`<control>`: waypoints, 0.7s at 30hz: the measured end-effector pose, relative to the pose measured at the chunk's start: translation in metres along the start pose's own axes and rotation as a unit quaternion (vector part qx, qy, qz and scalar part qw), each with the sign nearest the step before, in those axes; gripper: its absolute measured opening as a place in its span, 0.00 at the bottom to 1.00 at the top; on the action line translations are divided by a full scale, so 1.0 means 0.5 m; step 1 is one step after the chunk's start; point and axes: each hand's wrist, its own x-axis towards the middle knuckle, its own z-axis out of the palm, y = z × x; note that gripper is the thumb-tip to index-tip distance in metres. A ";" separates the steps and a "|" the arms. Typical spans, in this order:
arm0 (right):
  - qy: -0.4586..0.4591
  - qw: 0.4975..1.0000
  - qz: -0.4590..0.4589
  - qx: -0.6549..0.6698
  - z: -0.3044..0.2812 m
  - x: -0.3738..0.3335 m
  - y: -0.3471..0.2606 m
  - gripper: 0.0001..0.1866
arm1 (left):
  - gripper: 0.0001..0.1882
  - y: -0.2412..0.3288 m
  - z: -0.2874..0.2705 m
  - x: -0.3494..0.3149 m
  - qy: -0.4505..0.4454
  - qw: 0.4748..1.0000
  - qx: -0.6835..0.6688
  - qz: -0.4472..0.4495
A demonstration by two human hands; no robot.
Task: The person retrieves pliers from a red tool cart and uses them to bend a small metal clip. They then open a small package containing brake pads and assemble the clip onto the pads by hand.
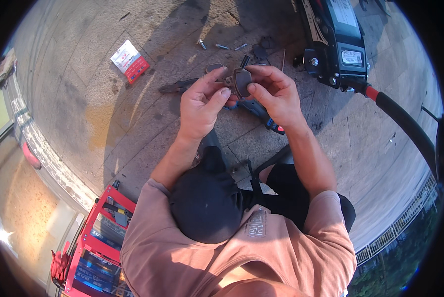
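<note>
A dark brake pad (pixel 242 83) is held up in front of me between both hands. My right hand (pixel 277 93) pinches its right edge, thumb on the near face. My left hand (pixel 205 102) has thumb and fingers closed at its left side, around a metal part of it that I cannot make out fully. Another dark, flat piece (pixel 214 67) shows just beyond my left fingers; whether it is touched is unclear. Below the hands, partly hidden, a blue and black cordless tool (pixel 263 115) lies on the paving.
Three bolts (pixel 222 46) lie beyond the hands, near dark parts (pixel 262 52). A white and red packet (pixel 129 62) is at the far left. A black floor jack (pixel 339 47) with a long handle (pixel 405 119) stands right. A red tool cart (pixel 86 241) is near left, beside red gloves (pixel 60 266).
</note>
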 end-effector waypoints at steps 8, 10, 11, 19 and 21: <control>0.008 1.000 0.011 0.012 0.002 0.000 -0.002 0.19 | 0.18 0.002 -0.001 0.001 0.004 0.999 0.035 0.020; 0.012 1.000 0.018 0.015 0.001 0.001 -0.002 0.19 | 0.17 0.002 -0.003 0.001 0.008 1.000 0.007 0.004; 0.013 0.999 0.021 0.020 0.001 0.002 -0.002 0.19 | 0.17 0.002 -0.004 0.001 0.008 1.000 -0.021 -0.004; 0.010 0.996 0.054 0.065 -0.009 0.007 0.000 0.19 | 0.16 -0.001 -0.008 0.013 -0.003 0.997 -0.065 -0.045; 0.012 0.993 0.070 0.090 -0.013 0.010 0.000 0.19 | 0.15 -0.004 -0.009 0.019 -0.004 0.993 -0.097 -0.071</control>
